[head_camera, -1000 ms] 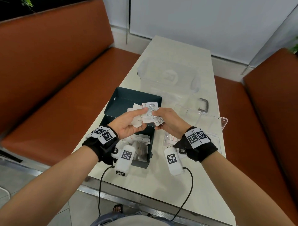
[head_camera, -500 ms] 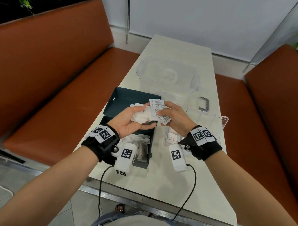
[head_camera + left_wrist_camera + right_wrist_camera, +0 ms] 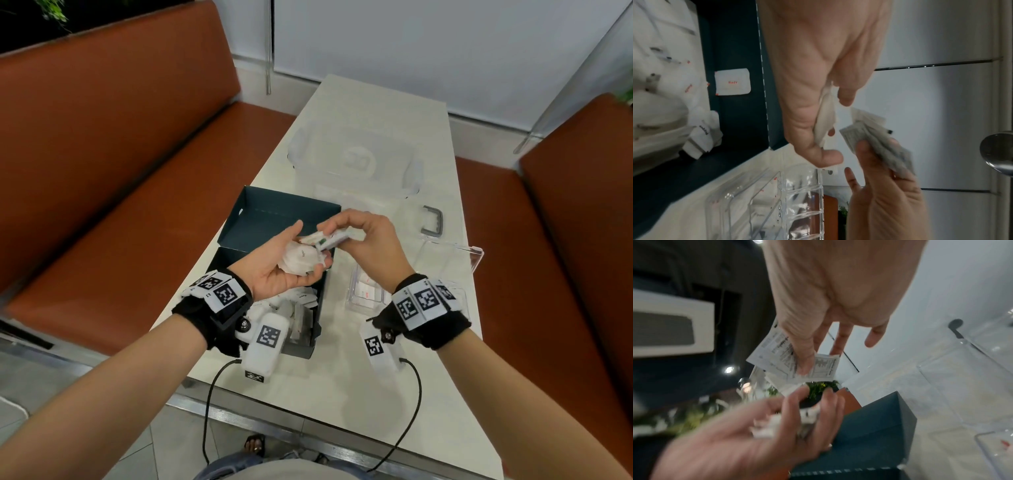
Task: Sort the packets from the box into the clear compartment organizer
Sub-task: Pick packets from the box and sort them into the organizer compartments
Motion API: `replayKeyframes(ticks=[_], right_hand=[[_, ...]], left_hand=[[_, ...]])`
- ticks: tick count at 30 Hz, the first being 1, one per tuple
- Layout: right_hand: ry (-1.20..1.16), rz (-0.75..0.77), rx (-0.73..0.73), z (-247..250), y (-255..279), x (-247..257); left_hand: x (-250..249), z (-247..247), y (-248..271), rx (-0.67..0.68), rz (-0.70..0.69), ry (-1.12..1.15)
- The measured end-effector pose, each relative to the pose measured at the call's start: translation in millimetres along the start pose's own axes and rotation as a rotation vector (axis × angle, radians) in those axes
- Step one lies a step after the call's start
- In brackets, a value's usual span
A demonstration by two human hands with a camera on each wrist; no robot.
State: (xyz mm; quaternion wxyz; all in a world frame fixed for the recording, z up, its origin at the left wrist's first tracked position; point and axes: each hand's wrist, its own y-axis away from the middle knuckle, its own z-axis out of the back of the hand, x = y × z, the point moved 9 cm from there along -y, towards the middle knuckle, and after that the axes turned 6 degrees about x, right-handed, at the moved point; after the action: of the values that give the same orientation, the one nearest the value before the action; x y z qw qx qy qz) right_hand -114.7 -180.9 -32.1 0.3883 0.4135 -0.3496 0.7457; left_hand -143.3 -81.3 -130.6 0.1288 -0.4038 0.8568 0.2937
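Sorting looks barely begun: a few salt packets lie in the clear compartment organizer, many remain in the dark box, the left hand cups a bunch, and the right hand pinches printed packets.

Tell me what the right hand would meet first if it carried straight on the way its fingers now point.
Most likely the left hand and the white packets bunched in it: the right hand, pinching printed packets, points leftward at them from close by. Depth is unclear, so it might pass just above, over the open box.
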Motion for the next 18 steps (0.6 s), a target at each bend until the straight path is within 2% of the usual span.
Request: replayKeyframes(ticks=[4, 10, 14, 18], right_hand=[[0.245, -0.054, 0.048, -17, 6, -14], [-0.02, -0.021, 0.012, -13, 7, -14], [-0.279, -0.089, -0.038, -7, 7, -25], [-0.218, -0.133, -0.154, 13, 9, -29]], left_hand=[[2, -12, 2, 0.039, -0.001, -0.097], [-3, -14, 7, 0.038, -0.07, -0.137], [-7, -12, 8, 0.027, -0.106, -0.197], [-15, -10, 5, -0.038, -0.166, -0.354]])
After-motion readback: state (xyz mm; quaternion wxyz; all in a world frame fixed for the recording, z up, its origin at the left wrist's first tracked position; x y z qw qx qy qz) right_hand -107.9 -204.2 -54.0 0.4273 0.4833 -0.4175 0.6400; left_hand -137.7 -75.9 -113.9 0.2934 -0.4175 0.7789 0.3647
